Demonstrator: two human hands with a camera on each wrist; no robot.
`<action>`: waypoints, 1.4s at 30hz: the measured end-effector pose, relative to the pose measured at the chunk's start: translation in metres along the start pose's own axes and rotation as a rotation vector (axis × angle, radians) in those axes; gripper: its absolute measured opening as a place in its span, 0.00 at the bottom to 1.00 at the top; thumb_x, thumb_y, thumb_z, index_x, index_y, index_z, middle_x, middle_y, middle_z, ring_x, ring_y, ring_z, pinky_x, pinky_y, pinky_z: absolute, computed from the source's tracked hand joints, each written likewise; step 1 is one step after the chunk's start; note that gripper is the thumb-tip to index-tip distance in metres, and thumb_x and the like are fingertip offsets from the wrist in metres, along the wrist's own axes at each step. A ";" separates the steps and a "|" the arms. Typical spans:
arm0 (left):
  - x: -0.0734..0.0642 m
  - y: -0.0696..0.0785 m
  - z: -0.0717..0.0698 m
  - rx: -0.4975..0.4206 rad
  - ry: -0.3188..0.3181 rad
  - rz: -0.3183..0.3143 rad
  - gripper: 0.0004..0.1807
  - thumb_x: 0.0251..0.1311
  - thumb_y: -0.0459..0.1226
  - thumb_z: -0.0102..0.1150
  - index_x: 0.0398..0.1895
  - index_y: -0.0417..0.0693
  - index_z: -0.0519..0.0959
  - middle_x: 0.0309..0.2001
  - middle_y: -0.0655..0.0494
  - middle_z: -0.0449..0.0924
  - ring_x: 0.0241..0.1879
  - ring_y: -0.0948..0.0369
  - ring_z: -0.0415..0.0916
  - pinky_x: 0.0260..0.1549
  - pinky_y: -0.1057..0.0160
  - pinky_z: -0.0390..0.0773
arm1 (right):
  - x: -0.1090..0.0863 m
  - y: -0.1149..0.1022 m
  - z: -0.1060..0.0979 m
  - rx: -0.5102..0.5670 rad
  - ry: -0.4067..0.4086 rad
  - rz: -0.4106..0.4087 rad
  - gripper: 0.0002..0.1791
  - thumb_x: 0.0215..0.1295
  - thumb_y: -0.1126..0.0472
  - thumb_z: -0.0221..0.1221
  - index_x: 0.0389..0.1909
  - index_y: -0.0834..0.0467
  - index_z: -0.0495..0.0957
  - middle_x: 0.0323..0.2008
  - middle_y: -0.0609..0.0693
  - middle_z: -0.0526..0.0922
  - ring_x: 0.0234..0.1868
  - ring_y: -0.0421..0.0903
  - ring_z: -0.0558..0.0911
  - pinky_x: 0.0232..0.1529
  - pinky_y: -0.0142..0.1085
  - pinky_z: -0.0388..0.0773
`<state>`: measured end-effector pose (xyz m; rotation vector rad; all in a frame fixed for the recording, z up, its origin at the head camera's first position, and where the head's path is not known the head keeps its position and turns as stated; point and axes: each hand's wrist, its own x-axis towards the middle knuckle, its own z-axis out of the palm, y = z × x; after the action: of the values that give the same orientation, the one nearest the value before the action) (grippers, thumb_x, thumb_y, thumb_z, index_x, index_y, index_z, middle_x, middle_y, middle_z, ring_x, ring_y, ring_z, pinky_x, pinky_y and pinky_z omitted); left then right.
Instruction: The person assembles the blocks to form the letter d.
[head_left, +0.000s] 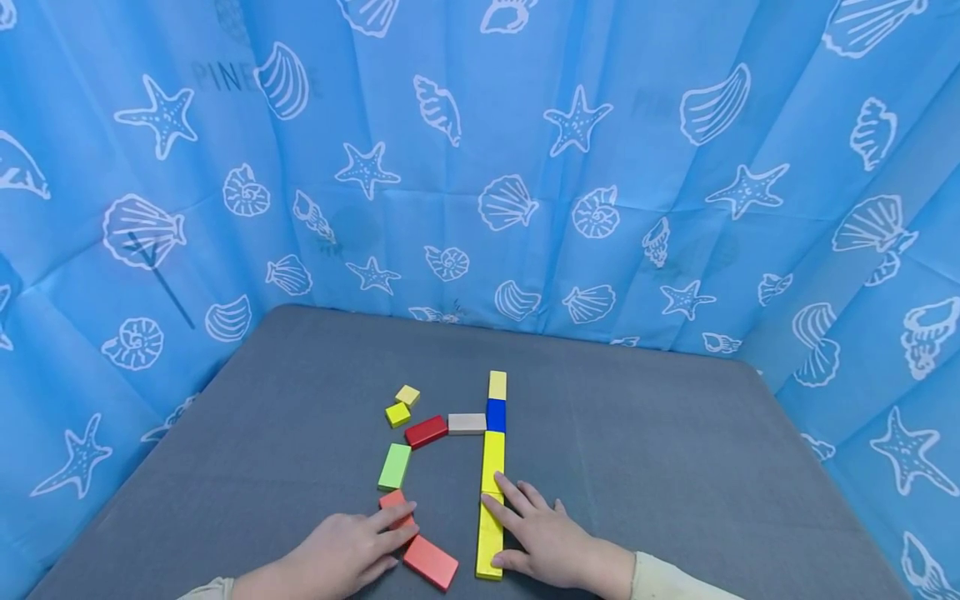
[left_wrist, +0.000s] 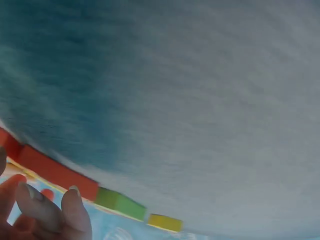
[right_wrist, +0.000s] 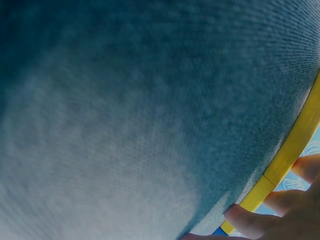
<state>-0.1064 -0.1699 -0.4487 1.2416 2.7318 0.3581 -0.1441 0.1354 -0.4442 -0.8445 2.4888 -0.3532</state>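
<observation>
In the head view, my left hand has its fingers extended onto an orange-red block, partly covered by the fingertips. A second orange-red block lies just below it, close to the thumb. My right hand is spread beside a straight column, its fingertips on the upper yellow block and the lower yellow block. Above them in the column are a blue block and a pale yellow block. The right wrist view shows the fingers against the yellow blocks' side.
A whitish block meets the column near the blue one. Leftward, a dark red block and a green block curve down. Two small yellowish blocks, one pale and one bright, lie beyond. A blue curtain surrounds the grey table.
</observation>
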 end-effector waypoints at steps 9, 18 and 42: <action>-0.003 -0.013 -0.001 0.064 0.061 0.064 0.21 0.63 0.41 0.62 0.61 0.56 0.79 0.61 0.58 0.75 0.15 0.74 0.59 0.21 0.78 0.66 | -0.001 -0.001 0.000 0.001 0.000 -0.009 0.41 0.64 0.34 0.54 0.75 0.44 0.58 0.76 0.49 0.49 0.69 0.64 0.59 0.49 0.72 0.64; -0.003 -0.019 0.000 0.052 0.081 0.084 0.21 0.63 0.38 0.62 0.61 0.57 0.79 0.60 0.60 0.76 0.12 0.71 0.48 0.17 0.78 0.56 | 0.000 0.000 0.001 -0.003 0.001 -0.004 0.41 0.64 0.34 0.53 0.75 0.44 0.57 0.76 0.49 0.49 0.69 0.64 0.59 0.49 0.72 0.63; 0.002 0.008 0.004 0.079 -0.042 0.208 0.21 0.70 0.48 0.51 0.63 0.55 0.76 0.61 0.61 0.73 0.15 0.75 0.52 0.20 0.84 0.53 | -0.002 -0.002 0.001 -0.033 -0.002 -0.013 0.40 0.65 0.34 0.52 0.75 0.45 0.56 0.77 0.50 0.47 0.69 0.64 0.59 0.48 0.72 0.64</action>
<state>-0.1009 -0.1625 -0.4503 1.5405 2.6117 0.2430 -0.1413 0.1353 -0.4438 -0.8744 2.4947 -0.3166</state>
